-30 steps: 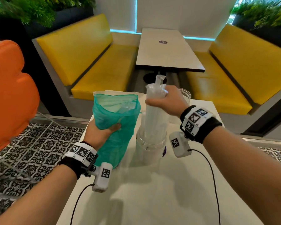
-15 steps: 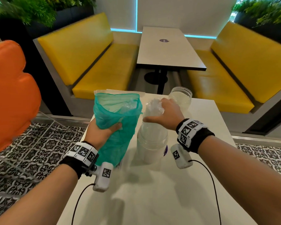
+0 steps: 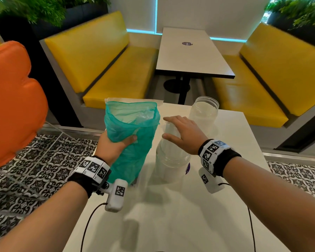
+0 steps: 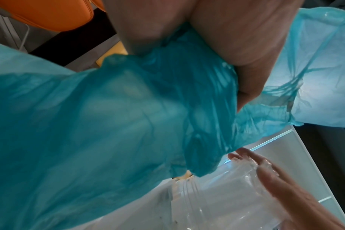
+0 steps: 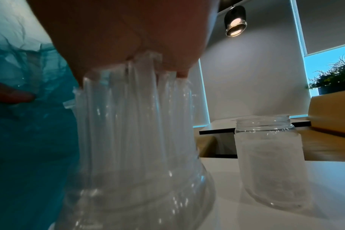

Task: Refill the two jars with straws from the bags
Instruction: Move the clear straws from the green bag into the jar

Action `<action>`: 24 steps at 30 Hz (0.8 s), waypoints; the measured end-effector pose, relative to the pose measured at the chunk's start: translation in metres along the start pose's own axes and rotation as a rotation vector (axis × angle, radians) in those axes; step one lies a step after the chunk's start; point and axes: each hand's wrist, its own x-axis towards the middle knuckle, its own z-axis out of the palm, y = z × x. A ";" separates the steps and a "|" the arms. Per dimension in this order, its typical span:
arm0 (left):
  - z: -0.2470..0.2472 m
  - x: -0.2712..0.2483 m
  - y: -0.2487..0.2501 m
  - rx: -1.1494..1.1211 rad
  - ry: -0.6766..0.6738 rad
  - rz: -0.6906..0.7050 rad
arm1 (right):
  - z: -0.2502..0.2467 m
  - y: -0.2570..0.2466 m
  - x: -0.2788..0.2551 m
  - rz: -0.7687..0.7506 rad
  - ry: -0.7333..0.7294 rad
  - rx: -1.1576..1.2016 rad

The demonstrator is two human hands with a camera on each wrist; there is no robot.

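My left hand (image 3: 116, 143) grips a teal plastic bag (image 3: 133, 128) around its middle and holds it upright on the white table (image 3: 198, 206), mouth open at the top. In the left wrist view the bag (image 4: 108, 124) fills most of the frame. Just right of it stands a clear jar (image 3: 171, 160) packed with clear wrapped straws (image 5: 136, 124). My right hand (image 3: 180, 131) lies flat on the straw tops, fingers spread and straight. A second clear jar (image 3: 204, 111) stands farther back right, apart from my hands; I see no straws sticking out of it.
A flat clear plastic bag (image 3: 135, 100) lies at the table's far edge behind the teal bag. Beyond are yellow benches (image 3: 120, 77) and another table (image 3: 191, 53). An orange seat (image 3: 13, 99) is at the left over patterned floor.
My right hand has lowered the bundle of straws into the near jar and opened, going from gripping it high to lying flat on the tops. The left hand and teal bag stayed put.
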 end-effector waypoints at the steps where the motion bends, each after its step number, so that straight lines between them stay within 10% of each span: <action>1: 0.000 0.000 0.000 0.011 -0.006 -0.002 | -0.002 0.000 0.000 0.000 -0.008 -0.017; 24: 0.010 -0.008 0.007 0.073 -0.048 -0.006 | -0.018 -0.011 0.020 0.042 -0.135 0.048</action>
